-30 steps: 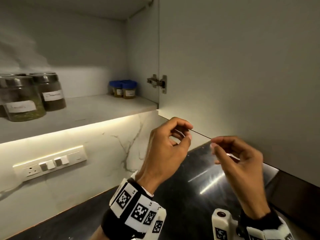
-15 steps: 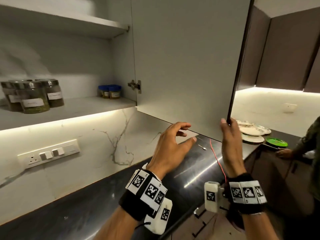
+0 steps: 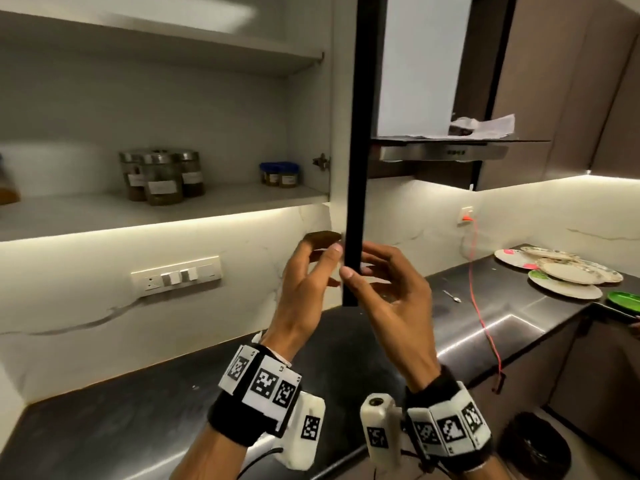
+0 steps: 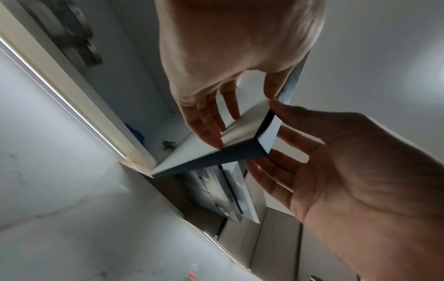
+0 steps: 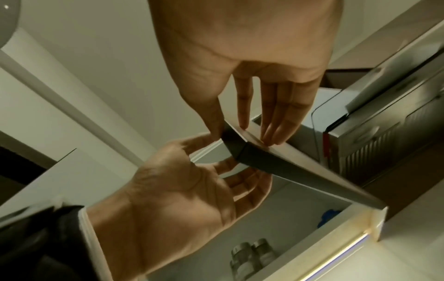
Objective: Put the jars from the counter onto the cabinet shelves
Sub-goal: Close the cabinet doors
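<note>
Three glass jars (image 3: pixel 159 178) with metal lids and paper labels stand on the lower cabinet shelf (image 3: pixel 242 199); two small blue-lidded jars (image 3: pixel 280 174) stand at its right end. The cabinet door (image 3: pixel 355 133) is swung out and seen edge-on. My right hand (image 3: pixel 356 271) pinches the door's lower corner, thumb on the dark edge and fingers on the outer face (image 5: pixel 242 129). My left hand (image 3: pixel 322 258) is beside it, straight fingers touching the inner face (image 4: pixel 216 121). Neither hand holds a jar.
A black counter (image 3: pixel 138 410) runs below, with a spoon (image 3: pixel 452 296), a red cable (image 3: pixel 481 306), stacked plates (image 3: pixel 561 275) and a green plate (image 3: pixel 623 301) at the right. A range hood (image 3: pixel 443 150) hangs right of the door. A switch panel (image 3: pixel 176 275) is on the wall. An upper shelf (image 3: pixel 156 39) is above.
The cabinet door has swung from facing me to edge-on. My right hand went to its free edge and now pinches the lower corner; my left hand has come up against the inner face.
</note>
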Demonstrator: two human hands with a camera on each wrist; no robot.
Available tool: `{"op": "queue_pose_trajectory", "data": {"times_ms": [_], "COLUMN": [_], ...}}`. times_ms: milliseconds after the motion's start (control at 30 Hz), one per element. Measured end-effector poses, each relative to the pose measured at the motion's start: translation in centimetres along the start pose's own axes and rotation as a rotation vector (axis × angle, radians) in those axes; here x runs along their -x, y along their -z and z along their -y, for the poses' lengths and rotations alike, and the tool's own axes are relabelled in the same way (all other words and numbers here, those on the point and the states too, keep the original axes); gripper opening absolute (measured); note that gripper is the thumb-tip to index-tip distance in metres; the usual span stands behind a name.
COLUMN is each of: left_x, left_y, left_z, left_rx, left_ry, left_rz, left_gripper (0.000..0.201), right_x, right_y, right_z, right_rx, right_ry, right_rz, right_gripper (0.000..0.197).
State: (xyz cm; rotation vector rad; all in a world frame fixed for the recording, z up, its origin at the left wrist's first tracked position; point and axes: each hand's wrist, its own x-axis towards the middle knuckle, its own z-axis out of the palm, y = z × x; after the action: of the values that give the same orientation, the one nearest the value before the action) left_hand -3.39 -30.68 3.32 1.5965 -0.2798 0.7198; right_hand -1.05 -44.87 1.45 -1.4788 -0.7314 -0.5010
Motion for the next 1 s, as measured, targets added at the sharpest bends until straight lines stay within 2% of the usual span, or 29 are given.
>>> {"op": "queue_pose_trajectory", "data": {"times_ms": [167,300,400,500,567,633,767,1000], "left_x": [1.1,0.4,-1.1,-2.9,-4.1,-5.3,-8.4,-11.8], "left_y": [6.7,11.4,15.3,18.3,19.9,21.2,24.1,27.9], "left_z": [-1.3,-0.7,0.7,2.0,2.9,3.8,6.1,9.4], "left_rx": [-0.052,-0.192,-0.313,-0.398,-0.482,-0.582,-0.814,-1.087], "left_ry": [-0.045,-0.044,-0.041,-0.022,-0.029,-0.018,-0.013,-0.105], "left_rz": [-0.119,-0.313,-0.426,-0.443,-0.463,-0.509,-0.632,-0.681], "left_gripper": [0.026,0.012,0.014,0.021,0.017,0.016,0.028,0.018], "right_x": [-0.8,-1.7,-2.5,-3.3,-4.0,-4.9,-7.0,-8.9], "right_y": [-7.2,-13.3,-17.4,-20.0,-21.4,-22.6,-25.4,-29.4], "right_z": [-0.1,-1.6,-3.2,-4.8,-6.1,-7.3,-9.4,-12.2], "right_rx": [-0.025,0.000,0.077,0.129,0.173,0.213,0.230,0.257], "right_ry": [0.069,0.124,0.162,0.196,0.224,0.235,0.270,0.276], "right_rz": [0.111,0.201,0.294,0.359,0.385,0.403,0.422,0.432], "right_gripper": [0.047,0.057,0.069,0.076,0.078,0.080,0.082,0.082]}}
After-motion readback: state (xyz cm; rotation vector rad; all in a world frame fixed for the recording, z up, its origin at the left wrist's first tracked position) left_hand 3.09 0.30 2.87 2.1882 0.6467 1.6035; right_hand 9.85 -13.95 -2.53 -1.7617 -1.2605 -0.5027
